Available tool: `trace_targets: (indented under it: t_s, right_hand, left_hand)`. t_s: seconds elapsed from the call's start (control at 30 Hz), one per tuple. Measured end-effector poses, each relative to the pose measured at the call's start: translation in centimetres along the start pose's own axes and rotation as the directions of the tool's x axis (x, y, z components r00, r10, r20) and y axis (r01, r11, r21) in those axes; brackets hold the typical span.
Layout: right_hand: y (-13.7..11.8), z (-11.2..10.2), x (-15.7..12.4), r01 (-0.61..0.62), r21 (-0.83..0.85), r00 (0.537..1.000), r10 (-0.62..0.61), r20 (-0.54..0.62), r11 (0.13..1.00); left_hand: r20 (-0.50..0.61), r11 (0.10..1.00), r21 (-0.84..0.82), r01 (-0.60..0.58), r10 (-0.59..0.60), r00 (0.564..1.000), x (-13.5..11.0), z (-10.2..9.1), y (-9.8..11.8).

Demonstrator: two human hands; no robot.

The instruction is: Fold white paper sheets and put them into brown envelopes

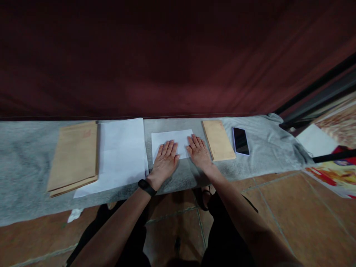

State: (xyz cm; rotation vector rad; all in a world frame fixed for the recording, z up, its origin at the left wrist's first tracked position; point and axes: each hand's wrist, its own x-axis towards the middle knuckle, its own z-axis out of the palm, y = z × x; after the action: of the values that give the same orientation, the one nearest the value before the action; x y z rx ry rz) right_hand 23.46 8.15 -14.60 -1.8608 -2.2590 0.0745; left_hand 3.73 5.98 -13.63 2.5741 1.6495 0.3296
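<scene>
The small white paper (180,140) lies on the grey-covered desk (264,144), in front of the person, under both hands. The left hand (167,159) and the right hand (199,152) have no closed grip: the fingers are stretched, the palms face down, probably so that the paper stays flat. The large brown envelopes (72,154) rest partly over the white sheets (122,152) on the left. Small brown envelopes (218,140) and a phone (240,141) lie to the right, perhaps for leaving the middle free.
</scene>
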Motion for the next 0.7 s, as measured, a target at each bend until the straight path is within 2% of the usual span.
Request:
trace_targets:
  t_s: [0.3,0.43,0.7]
  right_hand:
    - [1.0,-0.1,-0.1,-0.093,0.003,0.995,0.093,-0.042,0.996]
    - [0.6,-1.2,-0.1,-0.127,0.008,0.991,0.128,-0.039,0.992]
    - [-0.7,-3.7,0.3,-0.291,0.025,0.957,0.29,0.019,0.957]
  left_hand:
    - [0.001,1.0,0.005,-0.001,0.001,1.0,-0.1,0.0,-0.2]
    - [-0.012,1.0,-0.019,0.005,-0.005,1.0,-0.1,0.1,-0.2]
    - [0.006,0.999,-0.031,0.02,-0.02,1.0,0.0,-0.1,0.0]
